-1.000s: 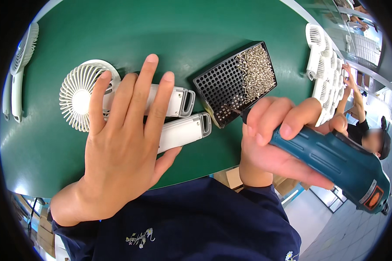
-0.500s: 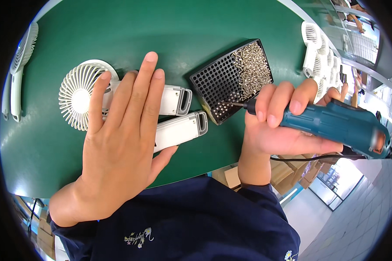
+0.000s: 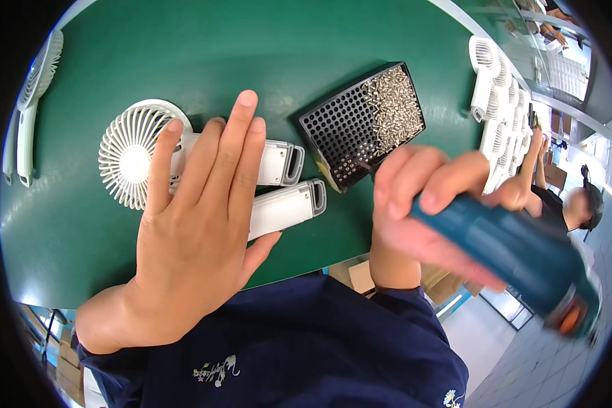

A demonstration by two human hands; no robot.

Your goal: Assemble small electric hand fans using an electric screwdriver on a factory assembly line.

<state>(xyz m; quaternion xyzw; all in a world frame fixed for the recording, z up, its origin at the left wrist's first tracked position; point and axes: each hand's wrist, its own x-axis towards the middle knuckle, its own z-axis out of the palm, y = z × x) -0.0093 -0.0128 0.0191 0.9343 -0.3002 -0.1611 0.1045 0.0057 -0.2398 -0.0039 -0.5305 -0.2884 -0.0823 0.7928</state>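
— What has just changed in your hands?

— My right hand (image 3: 428,197) is closed around the blue electric screwdriver (image 3: 503,234). Half a second ago this tool was more level; now its rear end hangs lower.

— And its tip?

— It is near the black tray (image 3: 340,112) of screws (image 3: 396,102), but too blurred; I cannot tell whether it carries one. For the work this means, I think, that the tool is by the screws and not at the fan.

— Where is the fan?

— The white fan (image 3: 134,163) lies on the green counter (image 3: 204,47), under my left hand (image 3: 197,217). This one stays flat, fingers extended, grasping nothing, beside a second white handle (image 3: 282,209).
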